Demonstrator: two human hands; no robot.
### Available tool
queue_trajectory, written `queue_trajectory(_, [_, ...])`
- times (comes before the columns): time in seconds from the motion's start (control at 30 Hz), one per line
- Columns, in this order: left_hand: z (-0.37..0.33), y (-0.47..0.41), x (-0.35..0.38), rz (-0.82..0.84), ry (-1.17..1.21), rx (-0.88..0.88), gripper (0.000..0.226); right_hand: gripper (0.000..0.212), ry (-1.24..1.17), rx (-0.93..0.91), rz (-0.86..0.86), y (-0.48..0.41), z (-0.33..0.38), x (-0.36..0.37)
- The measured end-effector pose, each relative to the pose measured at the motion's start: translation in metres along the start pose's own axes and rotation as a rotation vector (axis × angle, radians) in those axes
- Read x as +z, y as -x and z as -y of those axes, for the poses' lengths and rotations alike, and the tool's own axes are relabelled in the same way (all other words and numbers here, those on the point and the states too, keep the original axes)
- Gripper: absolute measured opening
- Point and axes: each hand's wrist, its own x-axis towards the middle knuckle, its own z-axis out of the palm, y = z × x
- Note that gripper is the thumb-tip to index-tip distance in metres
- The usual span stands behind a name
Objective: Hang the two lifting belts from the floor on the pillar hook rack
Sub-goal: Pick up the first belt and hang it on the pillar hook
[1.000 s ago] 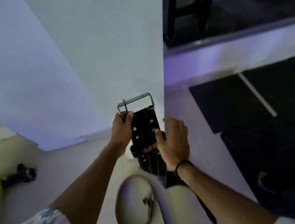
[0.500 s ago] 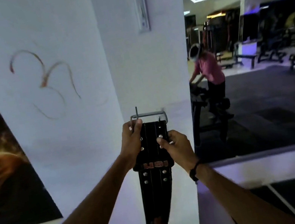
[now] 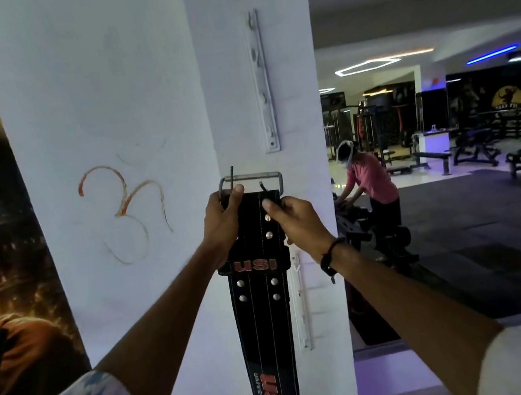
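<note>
Left hand (image 3: 225, 222) and right hand (image 3: 295, 222) both grip the black belt (image 3: 259, 302) just under its buckle (image 3: 251, 181), mid-frame; since a second ago the belt has come up off the floor, so the buckle now sits just below the rack (image 3: 261, 82) on the pillar (image 3: 161, 75); hooking looks next; the second belt is out of view.

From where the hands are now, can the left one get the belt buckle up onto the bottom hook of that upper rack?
Probably yes. The left hand grips the black belt just under its buckle, and the buckle sits a little below the hook rack with only bare pillar face between them. The right hand steadies the belt's other edge.
</note>
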Motion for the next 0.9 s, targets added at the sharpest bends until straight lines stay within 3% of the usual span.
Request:
queue_trajectory(0.1, [-0.023,-0.008,0.008,-0.059,0.063,0.051,0.037,0.036,-0.015,-0.026,-0.039,-0.006,0.022,-0.008])
queue_trajectory(0.27, [-0.059,-0.023,0.021,-0.093,0.098,0.086,0.033,0.014,-0.182,-0.030,-0.125,0.045,0.006,0.001])
queue_trajectory(0.4, [-0.059,-0.014,0.037,-0.013,0.068,0.083,0.037,0.032,-0.288,0.026,-0.128,0.096,-0.011,-0.003])
queue_trajectory(0.47, [-0.064,-0.017,0.035,-0.036,0.096,0.069,0.034,0.034,-0.269,0.027,-0.113,0.114,-0.028,-0.009])
queue_trajectory(0.53, [-0.073,-0.021,0.031,-0.035,0.120,0.050,0.028,0.023,-0.190,0.031,-0.080,0.119,-0.038,-0.014])
queue_trajectory(0.67, [-0.072,-0.013,0.033,0.017,0.148,-0.006,0.035,0.017,-0.064,0.006,-0.089,0.075,-0.008,-0.021])
queue_trajectory(0.83, [-0.072,0.000,0.031,0.070,0.108,0.075,0.031,0.047,-0.149,-0.103,-0.203,0.033,0.030,-0.023])
queue_trajectory(0.9, [-0.081,-0.002,0.027,0.056,0.102,0.115,0.025,0.047,-0.200,-0.084,-0.211,0.028,0.034,-0.018])
